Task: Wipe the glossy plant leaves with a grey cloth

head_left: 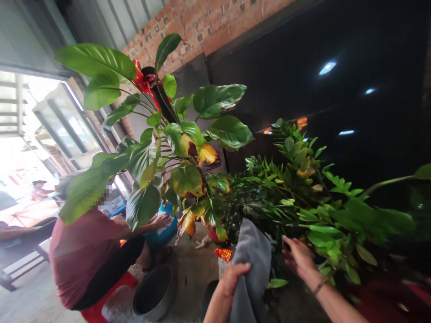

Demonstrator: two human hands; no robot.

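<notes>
My left hand (231, 280) is closed around a grey cloth (254, 251), which hangs down below it and rises toward the dark leaves. My right hand (301, 259) reaches in among the lower foliage, its fingers apart and slightly bent. Nothing shows in its grasp, though the fingertips are partly lost against the leaves. Around it spreads a bushy green plant (283, 184) with many small glossy leaves. Left of that stands a tall plant (215, 101) with broad leaves, several of them yellow and browned.
At left a person in a red shirt (81, 251) sits on a red stool (116, 296), hands near a blue container (168, 229). A dark bucket (155, 291) stands on the floor between us. A glossy black panel (336, 112) and a brick wall (202, 27) rise behind the plants.
</notes>
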